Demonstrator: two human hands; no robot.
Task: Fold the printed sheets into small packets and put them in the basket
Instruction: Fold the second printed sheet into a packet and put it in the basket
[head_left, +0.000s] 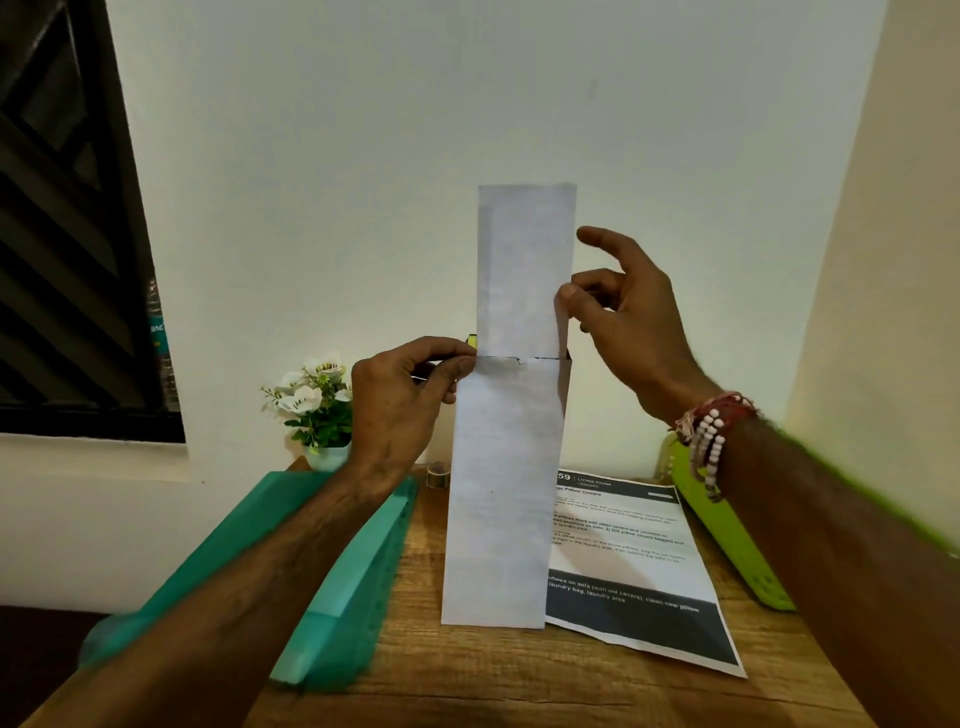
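Folded paper strip (506, 467) stood upright over the tabletop (519, 686) centre, edges pinched between fingers of the left hand (400, 400) at 9 o'clock and the right hand (631, 327) at 2 o'clock; uneven pull could skew the next crease.

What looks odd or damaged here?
The strip held upright by the left hand and right hand has a jagged dark line across its middle. It looks like a tear, though it may be a rough fold.

Dim, even indoor light; greenish cast on wall (337, 156). Soft shadow on flat printed sheet (628, 540) beside folded strip (506, 467). Motion smear along right forearm (857, 561), left forearm (249, 587). Window frame (130, 234) bowed by wide-angle lens. Centre sharp.
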